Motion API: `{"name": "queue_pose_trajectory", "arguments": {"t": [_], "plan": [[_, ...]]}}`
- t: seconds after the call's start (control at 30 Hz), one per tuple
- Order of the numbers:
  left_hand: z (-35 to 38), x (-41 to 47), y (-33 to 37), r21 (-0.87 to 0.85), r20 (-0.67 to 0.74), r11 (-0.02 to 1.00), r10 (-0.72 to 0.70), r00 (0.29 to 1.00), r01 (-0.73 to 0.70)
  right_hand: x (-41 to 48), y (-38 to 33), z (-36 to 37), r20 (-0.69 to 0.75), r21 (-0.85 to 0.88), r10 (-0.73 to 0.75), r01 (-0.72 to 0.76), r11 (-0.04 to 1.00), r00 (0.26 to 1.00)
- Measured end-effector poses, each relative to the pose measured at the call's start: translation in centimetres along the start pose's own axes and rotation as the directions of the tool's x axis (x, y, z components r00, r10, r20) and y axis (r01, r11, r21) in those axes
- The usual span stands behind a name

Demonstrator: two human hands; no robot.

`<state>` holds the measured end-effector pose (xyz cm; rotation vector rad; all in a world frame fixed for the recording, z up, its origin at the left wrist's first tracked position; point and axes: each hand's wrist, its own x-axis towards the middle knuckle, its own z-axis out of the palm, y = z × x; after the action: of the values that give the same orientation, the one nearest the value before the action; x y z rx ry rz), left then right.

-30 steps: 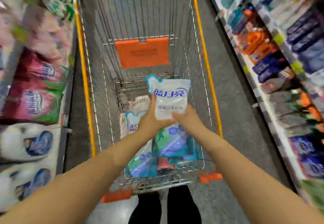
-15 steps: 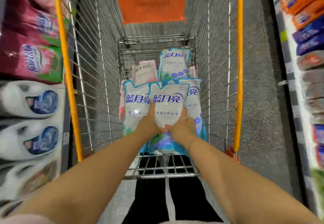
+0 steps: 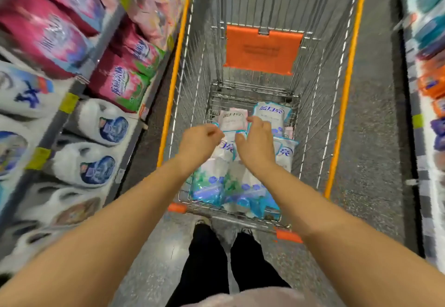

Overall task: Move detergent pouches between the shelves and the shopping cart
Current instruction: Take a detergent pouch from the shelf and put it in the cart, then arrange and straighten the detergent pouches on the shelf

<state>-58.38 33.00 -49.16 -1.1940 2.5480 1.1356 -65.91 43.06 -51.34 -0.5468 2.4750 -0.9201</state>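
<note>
Several white-and-blue detergent pouches (image 3: 216, 181) lie in the wire shopping cart (image 3: 337, 119), with a pink-topped pouch (image 3: 232, 120) and another blue one (image 3: 272, 114) farther back. My left hand (image 3: 199, 142) hovers above the pouches with its fingers loosely curled, holding nothing. My right hand (image 3: 257, 140) hangs beside it, fingers relaxed and spread over the pile, also holding nothing. Both hands are above the pouches, apart from them.
The cart has orange rails and an orange child-seat flap (image 3: 262, 51). Shelves on the left hold pink bags (image 3: 120, 83) and white bags (image 3: 96, 167). A shelf of blue and orange packs (image 3: 431, 85) runs along the right. My legs stand behind the cart.
Both hands have let go of the white-and-blue pouch, which now lies in the cart with the others. The hands have lifted off it and the view has tilted up.
</note>
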Motion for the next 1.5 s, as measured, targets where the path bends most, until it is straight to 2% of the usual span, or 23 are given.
{"name": "queue_pose_trajectory", "arguments": {"t": [0.07,0.13,0.27,0.4,0.53,0.6,0.7,0.8,0.97,1.07,1.13,1.23,1.33,1.43,1.5], "plan": [[-4.7,-1.9,0.8,-0.051,-0.148,0.998,0.031,0.988,-0.039,-0.3,-4.8,-1.1,-0.009,0.013,-0.162,0.162,0.987,0.987],[-9.8,-4.2,1.0,-0.116,-0.296,0.99,0.046,0.954,-0.083,-1.2,-10.4,-2.0,-0.044,0.047,-0.342,0.344,0.938,0.939],[-19.8,-10.2,-0.6,-0.125,-0.558,0.983,0.042,0.828,-0.134,-5.3,-21.7,-2.5,-0.097,0.079,-0.671,0.677,0.732,0.736],[-28.8,-18.2,-4.2,-0.052,-0.736,0.991,0.045,0.676,-0.124,-12.0,-32.0,-0.9,-0.016,0.146,-0.852,0.845,0.515,0.523],[-36.9,-26.6,-9.5,0.03,-0.853,0.999,0.046,0.519,-0.039,-20.1,-40.9,2.8,0.022,0.21,-0.941,0.919,0.335,0.338],[-40.7,-31.0,-12.6,0.067,-0.888,0.998,0.057,0.455,0.005,-24.2,-45.2,5.2,0.001,0.262,-0.964,0.931,0.256,0.265],[-46.1,-38.2,-17.4,0.136,-0.923,0.979,0.07,0.378,0.151,-30.6,-51.8,8.7,-0.028,0.308,-0.989,0.942,0.129,0.145],[-51.0,-45.1,-21.2,0.143,-0.955,0.959,0.068,0.288,0.246,-36.1,-57.7,11.4,-0.079,0.348,-0.996,0.938,0.004,0.033],[-56.9,-54.1,-26.2,0.084,-0.991,0.937,0.043,0.125,0.338,-42.3,-65.8,14.7,-0.114,0.493,-0.989,0.859,-0.137,-0.092],[-60.0,-58.1,-28.0,0.03,-0.999,0.939,0.024,0.022,0.343,-45.4,-71.0,16.1,-0.12,0.497,-0.969,0.831,-0.248,-0.217],[-62.3,-60.3,-28.9,-0.008,-0.999,0.91,0.009,-0.039,0.414,-47.3,-74.8,16.8,-0.116,0.46,-0.942,0.824,-0.331,-0.314],[-66.2,-63.3,-30.1,-0.089,-0.993,0.825,-0.029,-0.115,0.558,-50.1,-81.0,17.8,-0.042,0.368,-0.9,0.83,-0.418,-0.434],[-69.5,-66.6,-32.2,-0.238,-0.971,0.659,-0.16,-0.176,0.714,-53.6,-86.7,19.0,0.054,0.223,-0.848,0.834,-0.504,-0.527],[-71.1,-69.8,-34.5,-0.413,-0.904,0.499,-0.325,-0.277,0.762,-58.6,-90.2,21.2,0.204,0.094,-0.746,0.771,-0.629,-0.634],[-71.5,-71.6,-36.2,-0.494,-0.845,0.395,-0.428,-0.321,0.775,-62.9,-91.0,22.9,0.289,0.026,-0.667,0.702,-0.711,-0.686]]}}
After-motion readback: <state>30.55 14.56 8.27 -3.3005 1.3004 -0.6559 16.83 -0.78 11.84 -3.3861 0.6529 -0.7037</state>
